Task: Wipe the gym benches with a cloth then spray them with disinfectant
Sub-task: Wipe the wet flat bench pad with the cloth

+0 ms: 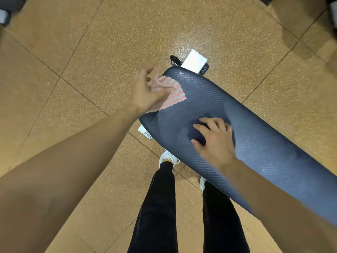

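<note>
Cloth pink w/ pale zigzags, pinked edge

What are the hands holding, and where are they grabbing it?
The left hand pinches the pink-and-white cloth by its bunched-up edge, at the end of the bench pad. The right hand holds nothing; it just rests on the pad.

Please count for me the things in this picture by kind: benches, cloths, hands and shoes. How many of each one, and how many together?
bench: 1
cloth: 1
hands: 2, the left hand holding the cloth, the right hand resting on the bench
white shoes: 2
Total: 6
</note>
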